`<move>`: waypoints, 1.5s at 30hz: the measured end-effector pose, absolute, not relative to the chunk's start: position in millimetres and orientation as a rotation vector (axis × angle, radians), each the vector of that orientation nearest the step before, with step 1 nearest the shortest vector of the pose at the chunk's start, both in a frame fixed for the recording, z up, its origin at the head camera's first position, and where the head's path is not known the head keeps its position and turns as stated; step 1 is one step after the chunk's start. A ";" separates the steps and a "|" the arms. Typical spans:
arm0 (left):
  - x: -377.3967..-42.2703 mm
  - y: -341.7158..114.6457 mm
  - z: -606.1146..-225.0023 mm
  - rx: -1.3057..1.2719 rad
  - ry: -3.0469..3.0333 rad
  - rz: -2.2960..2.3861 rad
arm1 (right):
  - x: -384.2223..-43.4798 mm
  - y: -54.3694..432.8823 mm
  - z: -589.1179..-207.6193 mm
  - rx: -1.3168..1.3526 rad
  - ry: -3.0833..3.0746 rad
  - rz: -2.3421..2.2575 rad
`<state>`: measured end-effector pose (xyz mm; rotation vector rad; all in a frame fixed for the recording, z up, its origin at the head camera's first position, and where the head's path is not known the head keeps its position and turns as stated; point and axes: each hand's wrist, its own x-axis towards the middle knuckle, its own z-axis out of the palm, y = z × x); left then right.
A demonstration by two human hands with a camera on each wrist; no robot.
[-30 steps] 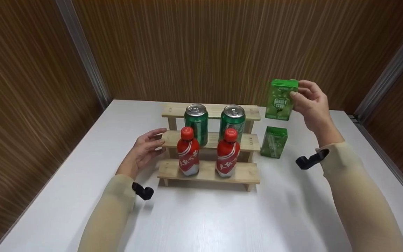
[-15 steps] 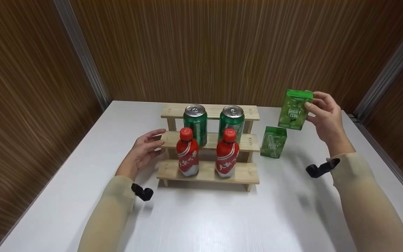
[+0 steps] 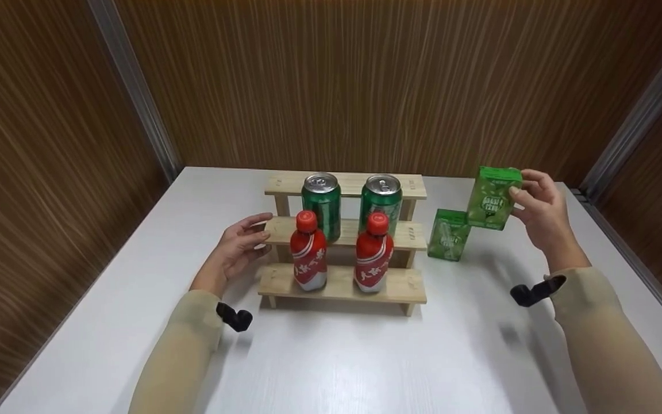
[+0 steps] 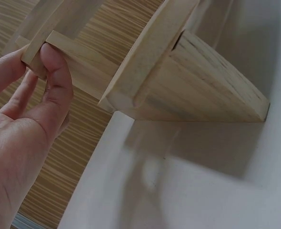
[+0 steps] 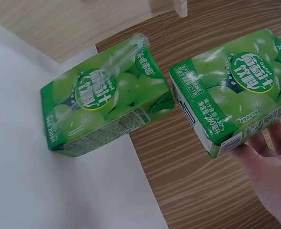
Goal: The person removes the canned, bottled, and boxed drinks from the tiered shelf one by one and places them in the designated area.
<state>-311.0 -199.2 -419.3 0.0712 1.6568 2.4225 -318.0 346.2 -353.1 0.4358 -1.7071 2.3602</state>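
Note:
My right hand holds a green grape juice box up above the table, thumb on its front face. A second juice box, with a wrapped straw on its side, stands on the table just left of it. In the right wrist view the two boxes lie close together. My left hand pinches the left end of the middle board of a three-step wooden rack; the left wrist view shows thumb and fingers on that board end.
Two green drink cans stand on the rack's middle step. Two red-capped bottles stand on the lowest step, in front of the cans. Wood-grain panels wall in the white table at the back and sides.
My right hand has moved right and down with its juice box, from beside the rack's top step to the right of the standing box. My left hand has stayed on the rack.

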 end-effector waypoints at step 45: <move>-309.4 -198.5 -419.8 0.089 1.606 2.452 | -311.2 370.8 -434.2 0.361 -1.879 2.374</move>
